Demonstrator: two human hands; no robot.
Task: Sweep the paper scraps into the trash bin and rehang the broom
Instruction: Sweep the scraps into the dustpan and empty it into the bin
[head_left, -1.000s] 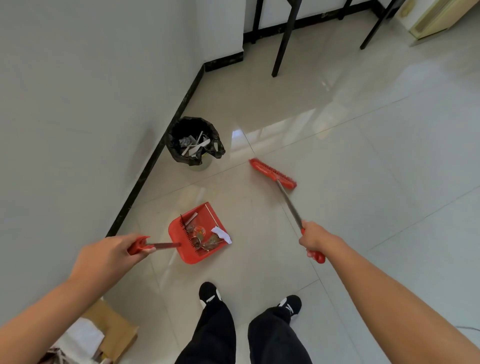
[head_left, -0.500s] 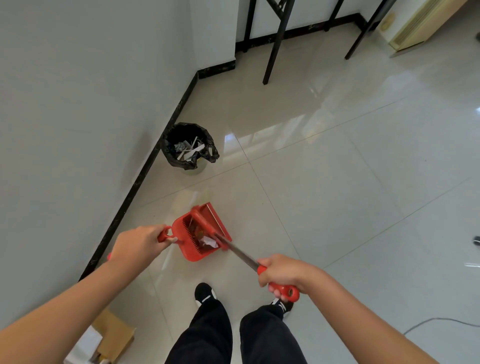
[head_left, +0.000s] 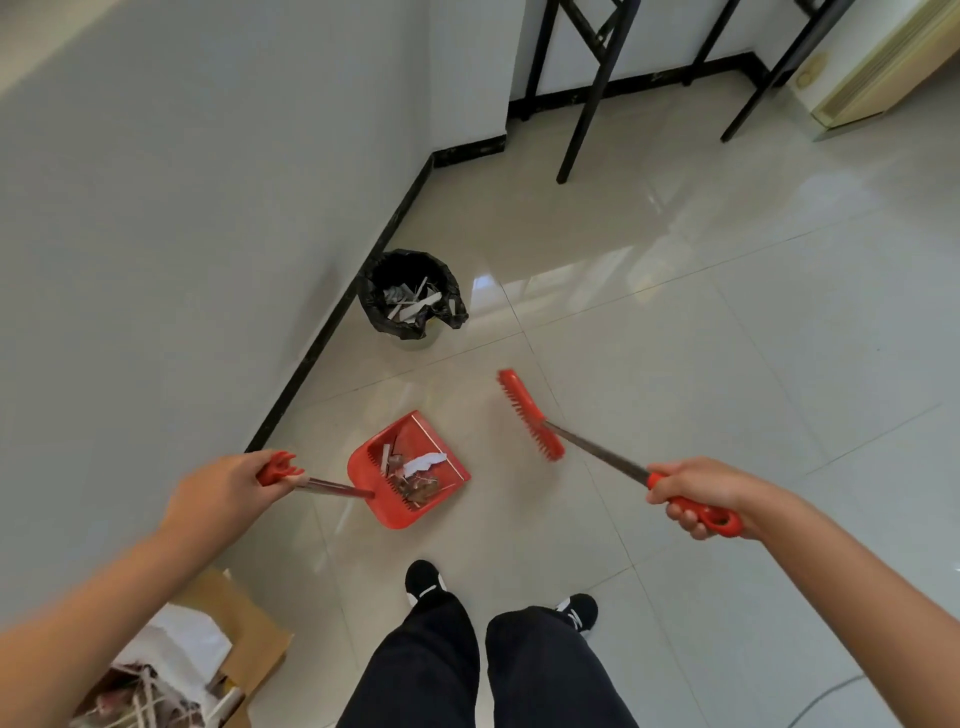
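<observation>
Now your left hand (head_left: 223, 491) holds the red dustpan (head_left: 410, 470) with paper scraps (head_left: 423, 464) inside, and your right hand (head_left: 693, 493) holds the red broom (head_left: 530, 414) beside it. Up ahead, the trash bin (head_left: 410, 293) stands on the floor (head_left: 675, 338) by the wall.

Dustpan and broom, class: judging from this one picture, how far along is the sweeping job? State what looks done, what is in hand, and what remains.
Done: paper scraps lie gathered in the red dustpan; no loose scraps show on the floor. In hand: left hand grips the dustpan handle, right hand grips the broom. Left: emptying the dustpan into the trash bin, which already holds paper, then rehanging the broom.
</observation>
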